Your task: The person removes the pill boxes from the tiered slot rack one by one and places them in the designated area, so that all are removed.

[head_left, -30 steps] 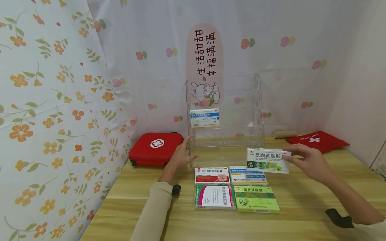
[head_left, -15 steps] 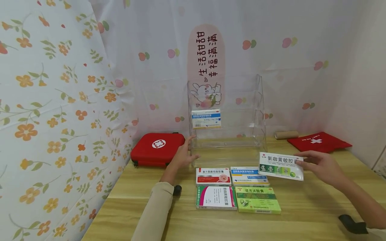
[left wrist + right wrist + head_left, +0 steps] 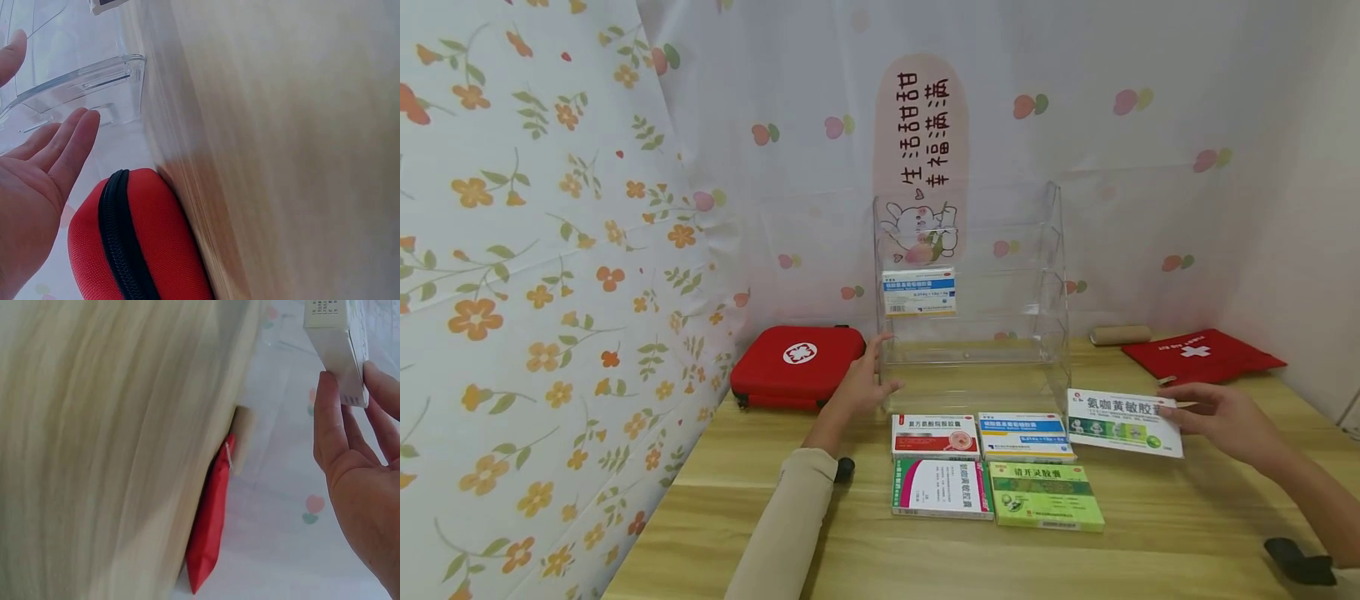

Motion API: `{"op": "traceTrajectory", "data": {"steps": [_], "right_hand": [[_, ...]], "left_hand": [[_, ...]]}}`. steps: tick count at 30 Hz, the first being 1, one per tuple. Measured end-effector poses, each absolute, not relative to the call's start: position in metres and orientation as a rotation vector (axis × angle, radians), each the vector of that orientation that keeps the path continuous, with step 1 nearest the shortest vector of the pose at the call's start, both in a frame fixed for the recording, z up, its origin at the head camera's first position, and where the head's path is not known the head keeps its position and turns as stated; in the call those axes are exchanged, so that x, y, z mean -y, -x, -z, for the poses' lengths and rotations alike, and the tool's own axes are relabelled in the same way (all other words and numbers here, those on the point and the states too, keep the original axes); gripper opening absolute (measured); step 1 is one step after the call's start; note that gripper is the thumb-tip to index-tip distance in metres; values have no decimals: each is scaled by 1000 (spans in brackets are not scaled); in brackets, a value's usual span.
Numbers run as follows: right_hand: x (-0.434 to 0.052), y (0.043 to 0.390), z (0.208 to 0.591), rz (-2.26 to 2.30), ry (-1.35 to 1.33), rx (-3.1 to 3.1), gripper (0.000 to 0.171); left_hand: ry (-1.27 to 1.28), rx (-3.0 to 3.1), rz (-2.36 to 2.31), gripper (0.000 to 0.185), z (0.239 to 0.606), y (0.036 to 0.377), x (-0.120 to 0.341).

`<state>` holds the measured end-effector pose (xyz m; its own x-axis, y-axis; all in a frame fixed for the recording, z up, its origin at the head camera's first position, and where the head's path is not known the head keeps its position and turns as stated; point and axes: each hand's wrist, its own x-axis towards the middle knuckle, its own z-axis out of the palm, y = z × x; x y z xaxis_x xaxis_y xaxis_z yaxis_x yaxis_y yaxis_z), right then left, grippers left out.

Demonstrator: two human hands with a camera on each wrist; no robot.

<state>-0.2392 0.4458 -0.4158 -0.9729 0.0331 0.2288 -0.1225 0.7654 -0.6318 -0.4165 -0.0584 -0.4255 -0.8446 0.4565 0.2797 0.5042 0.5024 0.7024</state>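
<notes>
My right hand [image 3: 1228, 419] pinches the right end of a white and green medicine box [image 3: 1123, 422], its printed front tilted up. In the right wrist view the thumb and fingers [image 3: 329, 419] grip the box's end [image 3: 340, 353] above the table. My left hand [image 3: 857, 385] is at the left side of a clear acrylic display rack [image 3: 970, 357]. In the left wrist view its fingers [image 3: 72, 144] are extended beside the rack's edge [image 3: 94, 74], the thumb apart. A blue and white medicine box [image 3: 919, 293] stands in the rack at the left.
On the table lie a red and white box [image 3: 934, 435], a blue and white box [image 3: 1027, 437], a pink and green box [image 3: 942, 488] and a yellow-green box [image 3: 1047, 495]. A red case [image 3: 797, 367], a red pouch [image 3: 1202, 357] and a cardboard roll [image 3: 1120, 334] are farther back.
My right hand has carried the white and green medicine box right and slightly down, away from the rack, uncovering more of the flat blue and white box. The left hand stays beside the rack.
</notes>
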Motion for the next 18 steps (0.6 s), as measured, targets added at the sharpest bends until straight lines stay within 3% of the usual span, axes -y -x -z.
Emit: {"op": "traceTrajectory", "data": {"steps": [6, 18], "right_hand": [[-457, 241, 419, -1012, -60, 2813, 59], [-468, 250, 427, -968, -121, 2939, 52]], "left_hand": [[853, 2664, 1305, 83, 426, 416, 57], [813, 2690, 1274, 84, 426, 416, 57]]}}
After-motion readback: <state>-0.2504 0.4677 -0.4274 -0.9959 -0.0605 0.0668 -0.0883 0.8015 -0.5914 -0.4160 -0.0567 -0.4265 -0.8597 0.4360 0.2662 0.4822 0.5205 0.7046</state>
